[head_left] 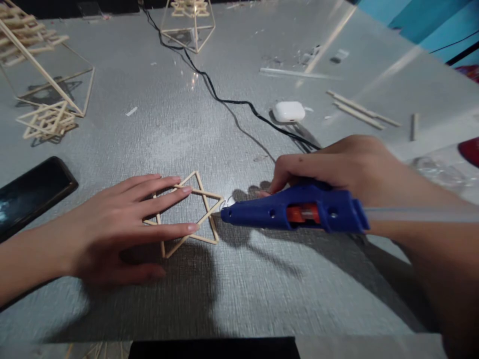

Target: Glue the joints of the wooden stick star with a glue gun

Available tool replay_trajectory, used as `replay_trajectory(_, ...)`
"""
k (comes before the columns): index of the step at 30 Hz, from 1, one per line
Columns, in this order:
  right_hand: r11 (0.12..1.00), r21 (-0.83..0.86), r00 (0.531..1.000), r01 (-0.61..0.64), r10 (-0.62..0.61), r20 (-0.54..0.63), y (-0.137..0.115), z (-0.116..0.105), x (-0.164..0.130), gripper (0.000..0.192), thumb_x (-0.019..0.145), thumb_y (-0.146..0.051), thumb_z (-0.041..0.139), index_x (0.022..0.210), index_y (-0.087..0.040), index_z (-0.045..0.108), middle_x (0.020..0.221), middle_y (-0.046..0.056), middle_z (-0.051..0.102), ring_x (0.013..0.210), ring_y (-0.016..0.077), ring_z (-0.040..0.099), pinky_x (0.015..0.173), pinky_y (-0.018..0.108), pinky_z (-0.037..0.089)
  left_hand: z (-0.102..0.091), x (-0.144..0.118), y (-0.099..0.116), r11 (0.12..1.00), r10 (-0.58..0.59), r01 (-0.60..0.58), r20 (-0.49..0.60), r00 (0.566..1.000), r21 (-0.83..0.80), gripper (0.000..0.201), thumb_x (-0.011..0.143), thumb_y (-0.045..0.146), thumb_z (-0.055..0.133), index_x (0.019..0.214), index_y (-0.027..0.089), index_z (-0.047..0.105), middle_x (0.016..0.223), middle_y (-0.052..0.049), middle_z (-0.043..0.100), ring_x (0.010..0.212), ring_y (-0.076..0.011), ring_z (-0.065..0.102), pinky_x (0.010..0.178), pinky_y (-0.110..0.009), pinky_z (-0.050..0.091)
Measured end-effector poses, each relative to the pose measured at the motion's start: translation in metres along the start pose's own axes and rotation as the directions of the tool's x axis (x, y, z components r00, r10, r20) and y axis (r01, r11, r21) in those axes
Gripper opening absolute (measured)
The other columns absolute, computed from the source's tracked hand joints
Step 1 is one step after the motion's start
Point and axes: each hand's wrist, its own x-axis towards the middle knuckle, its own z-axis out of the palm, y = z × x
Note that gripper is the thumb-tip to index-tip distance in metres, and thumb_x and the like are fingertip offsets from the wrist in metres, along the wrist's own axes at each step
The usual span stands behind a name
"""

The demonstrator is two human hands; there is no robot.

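Note:
A flat star made of thin wooden sticks (205, 201) lies on the grey table (239, 299). My left hand (123, 219) rests over its left part, fingers spread and fingertips pressing on the sticks. My right hand (337, 164) is wrapped round a blue hot glue gun (258, 210), with a clear glue stick (419, 215) coming out of its back end. The gun's nozzle is at the star's right side, close to a stick; I cannot tell whether it touches.
A phone (35, 192) lies at the left, near a small stick star stack (48, 119) and a larger stick frame (90, 92). Another frame (196, 32) stands at the back. A black cable (235, 102), a white earbud case (289, 111) and loose sticks (359, 108) lie beyond my right hand.

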Motion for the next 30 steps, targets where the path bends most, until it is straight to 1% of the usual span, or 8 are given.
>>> replay_trajectory(6,0.998,-0.037,0.998,0.048,-0.049,-0.033,0.001,-0.005,0.005,0.035,0.097,-0.047,0.06,0.071,-0.024,0.066,0.046,-0.007,0.054,0.036,0.0082,0.044,0.038,0.023,0.03,0.002,-0.001,-0.001,1.0,-0.002,0.002,-0.01,1.0,-0.013,0.065,0.098,0.043,0.072,0.161,0.036,0.056,0.172,-0.013,0.051,0.161,-0.0439,0.044,0.126,-0.067,0.045)
replay_trajectory(9,0.998,-0.047,0.998,0.031,-0.033,-0.054,0.002,-0.01,0.004,0.029,0.092,-0.042,0.057,0.07,-0.025,0.066,0.043,-0.008,0.049,0.036,0.0086,0.042,0.038,0.022,0.03,0.003,-0.002,-0.001,1.0,0.001,-0.001,-0.007,1.0,-0.006,0.061,0.099,0.043,0.071,0.159,0.035,0.058,0.173,-0.013,0.049,0.161,-0.0439,0.044,0.125,-0.067,0.046)
replay_trajectory(13,0.997,-0.073,0.998,-0.029,0.025,-0.057,0.001,-0.014,0.003,0.019,0.082,-0.037,0.059,0.07,-0.025,0.067,0.045,-0.007,0.052,0.038,0.0103,0.044,0.041,0.024,0.033,0.005,-0.003,-0.002,1.0,-0.012,0.012,-0.006,1.0,0.022,0.057,0.102,0.038,0.07,0.157,0.036,0.059,0.176,-0.011,0.046,0.162,-0.0414,0.043,0.126,-0.066,0.046)
replay_trajectory(17,0.996,-0.072,0.998,-0.047,0.044,-0.039,0.005,-0.009,0.001,0.016,0.078,-0.038,0.061,0.072,-0.025,0.069,0.046,-0.006,0.053,0.038,0.0113,0.044,0.041,0.026,0.032,0.006,-0.005,-0.003,0.999,-0.026,0.026,-0.001,1.0,0.027,0.065,0.1,0.033,0.072,0.162,0.038,0.054,0.176,-0.008,0.046,0.162,-0.0404,0.044,0.129,-0.064,0.044)
replay_trajectory(21,0.998,-0.059,0.998,0.001,-0.004,-0.06,0.014,-0.007,-0.003,0.018,0.083,-0.043,0.062,0.079,-0.027,0.069,0.047,-0.006,0.051,0.039,0.0115,0.042,0.043,0.027,0.03,0.005,-0.005,-0.003,0.999,-0.029,0.029,0.001,1.0,0.022,0.072,0.1,0.032,0.07,0.168,0.035,0.046,0.179,-0.009,0.042,0.163,-0.0399,0.043,0.132,-0.061,0.041)
replay_trajectory(24,0.998,-0.05,0.998,0.029,-0.032,-0.059,0.017,-0.01,-0.006,0.019,0.089,-0.045,0.064,0.082,-0.028,0.068,0.049,-0.007,0.054,0.04,0.0117,0.045,0.045,0.029,0.031,0.004,-0.005,-0.003,0.999,-0.023,0.022,0.011,1.0,0.023,0.073,0.102,0.033,0.068,0.17,0.033,0.042,0.18,-0.009,0.039,0.165,-0.0383,0.039,0.133,-0.059,0.039)
replay_trajectory(27,0.998,-0.026,0.994,0.053,-0.056,-0.092,0.018,-0.013,-0.009,0.026,0.095,-0.053,0.067,0.087,-0.028,0.066,0.055,-0.006,0.061,0.041,0.0123,0.049,0.047,0.032,0.035,0.003,-0.004,-0.003,1.0,-0.013,0.013,0.008,1.0,0.021,0.074,0.101,0.033,0.068,0.17,0.032,0.041,0.18,-0.01,0.039,0.165,-0.0391,0.039,0.133,-0.058,0.039)
replay_trajectory(30,0.998,-0.068,0.988,0.016,-0.026,-0.15,0.02,-0.015,-0.013,0.029,0.096,-0.058,0.068,0.089,-0.029,0.066,0.06,-0.004,0.064,0.044,0.0142,0.053,0.05,0.035,0.04,0.003,-0.003,-0.002,1.0,-0.005,0.005,-0.016,1.0,0.015,0.071,0.102,0.03,0.066,0.169,0.03,0.044,0.178,-0.011,0.042,0.164,-0.0389,0.041,0.133,-0.057,0.039)
